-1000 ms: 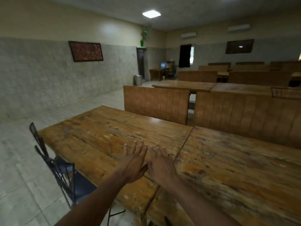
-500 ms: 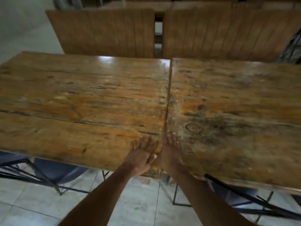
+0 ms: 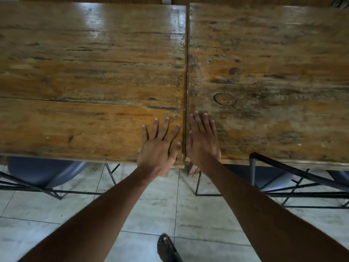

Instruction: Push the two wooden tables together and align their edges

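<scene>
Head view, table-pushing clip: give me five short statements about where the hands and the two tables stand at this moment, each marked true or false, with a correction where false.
1. The left hand lies flat and open on the left table. True.
2. The right hand is curled around a chair frame. False: it lies flat, fingers together, on the right table.
3. A wide strip of floor shows between the two tabletops. False: only a thin dark seam runs between them.
4. Each hand sits on its own side of the seam, close to the near edge. True.
5. Cups and plates stand on the tabletops. False: nothing but the hands is seen on them.
</scene>
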Motion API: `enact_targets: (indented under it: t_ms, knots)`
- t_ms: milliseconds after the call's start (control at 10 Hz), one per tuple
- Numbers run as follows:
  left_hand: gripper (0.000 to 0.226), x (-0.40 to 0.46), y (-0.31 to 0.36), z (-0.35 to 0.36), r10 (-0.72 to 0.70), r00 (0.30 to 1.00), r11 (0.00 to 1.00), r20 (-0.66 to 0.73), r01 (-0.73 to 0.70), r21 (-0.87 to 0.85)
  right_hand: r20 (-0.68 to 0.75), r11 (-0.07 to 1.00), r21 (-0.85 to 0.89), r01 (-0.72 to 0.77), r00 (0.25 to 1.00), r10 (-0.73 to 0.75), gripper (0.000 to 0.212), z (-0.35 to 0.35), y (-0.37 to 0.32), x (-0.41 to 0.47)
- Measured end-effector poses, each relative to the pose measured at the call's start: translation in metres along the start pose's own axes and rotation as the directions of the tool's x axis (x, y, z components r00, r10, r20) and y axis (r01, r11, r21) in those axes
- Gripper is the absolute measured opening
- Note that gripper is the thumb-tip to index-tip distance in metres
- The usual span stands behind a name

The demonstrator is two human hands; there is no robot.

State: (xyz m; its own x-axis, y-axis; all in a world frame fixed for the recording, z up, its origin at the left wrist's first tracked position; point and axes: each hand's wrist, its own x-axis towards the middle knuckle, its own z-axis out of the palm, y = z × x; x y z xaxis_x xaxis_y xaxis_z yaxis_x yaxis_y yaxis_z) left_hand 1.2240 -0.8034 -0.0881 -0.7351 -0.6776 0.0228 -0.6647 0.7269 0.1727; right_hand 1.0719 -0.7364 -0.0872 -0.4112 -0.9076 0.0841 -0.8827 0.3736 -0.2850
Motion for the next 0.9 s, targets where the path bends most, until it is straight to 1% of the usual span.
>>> enact_targets:
  t_ms: [300, 400, 500, 600, 700, 800, 900]
  knots:
    - [0.057, 0.019, -0.005, 0.004, -0.021, 0.999, 1.0, -0.027, 0.021, 0.002, 0.027, 1.0, -0.017, 0.022, 0.999, -0.021, 0.06, -0.002, -0.001, 0.0]
    - [0.057, 0.02, -0.005, 0.004, -0.021, 0.999, 1.0, -0.026, 0.021, 0.002, 0.043, 0.999, -0.021, 0.025, 0.999, -0.024, 0.065, -0.002, -0.001, 0.001]
    - [0.057, 0.021, -0.005, 0.003, -0.028, 1.0, 1.0, -0.007, 0.028, 0.012, 0.053, 0.999, -0.03, 0.021, 0.998, -0.019, 0.063, -0.002, -0.001, 0.003]
    - [0.058, 0.02, -0.003, 0.003, -0.025, 0.999, 0.999, 0.027, 0.024, 0.024, 0.076, 1.0, -0.025, 0.019, 0.997, -0.017, 0.061, -0.004, -0.003, 0.001]
    - [0.06, 0.022, -0.003, -0.004, -0.044, 0.987, 0.999, 0.155, 0.04, 0.028, 0.174, 1.0, -0.027, 0.004, 0.985, 0.001, 0.058, -0.011, -0.003, 0.004]
    - [0.065, 0.029, 0.005, -0.032, -0.05, 0.96, 0.994, 0.276, 0.02, 0.112, 0.305, 0.997, -0.071, 0.019, 0.952, 0.003, 0.061, -0.037, -0.007, 0.011]
    - [0.072, 0.024, 0.024, -0.065, 0.004, 0.96, 0.997, 0.28, -0.027, 0.079, 0.293, 0.999, -0.031, 0.032, 0.956, -0.022, 0.068, -0.064, -0.019, 0.002]
